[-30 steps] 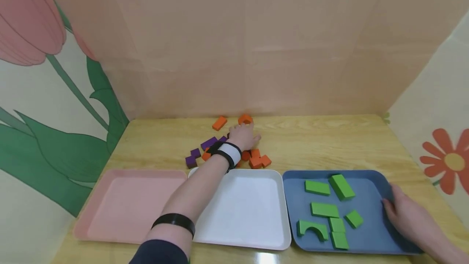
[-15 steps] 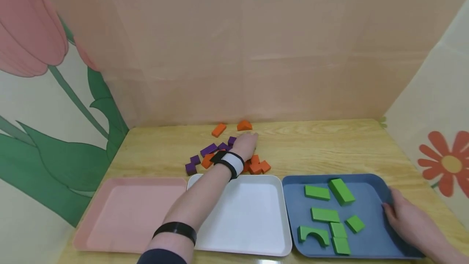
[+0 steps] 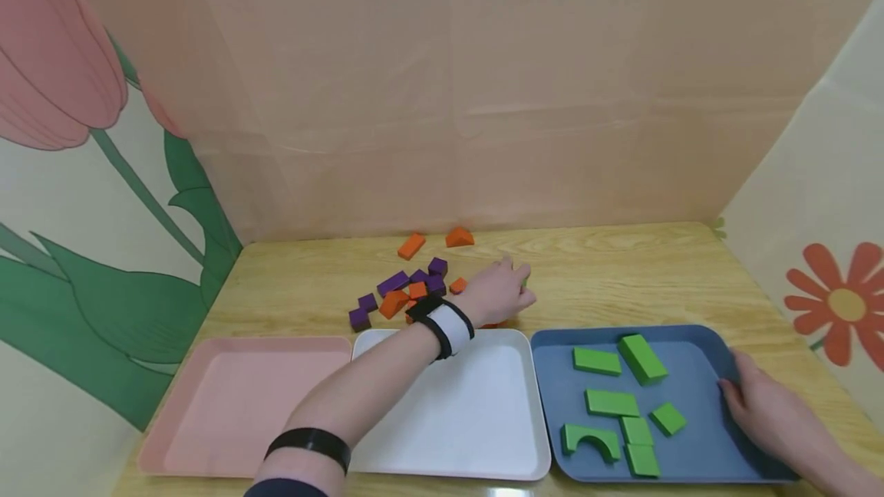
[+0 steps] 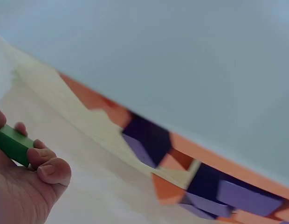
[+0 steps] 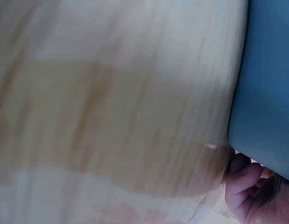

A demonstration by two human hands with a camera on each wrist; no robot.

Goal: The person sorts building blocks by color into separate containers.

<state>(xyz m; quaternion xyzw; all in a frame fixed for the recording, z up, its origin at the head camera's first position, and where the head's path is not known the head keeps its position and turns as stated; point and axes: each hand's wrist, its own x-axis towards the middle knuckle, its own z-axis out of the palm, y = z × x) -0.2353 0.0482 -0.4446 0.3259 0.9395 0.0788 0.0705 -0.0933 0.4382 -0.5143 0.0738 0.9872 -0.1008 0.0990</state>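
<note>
As a green block (image 4: 13,147) is sitting in the curled, closed fingers of the left grip (image 3: 493,290), over the desk (image 3: 621,274) just beyond the white tray (image 3: 483,405), a carrying step is apparently unfolding. The next move is likely calling for a firm pinch, clearing the orange blocks (image 3: 394,304). At near right, the right grip (image 3: 773,405) is clasping the blue tray (image 3: 697,359), which is bearing seven more.

I have head facing forward-down above the blue tray (image 3: 699,378); left wrist close in, left of it; right wrist close beside it, sharing it with head.
</note>
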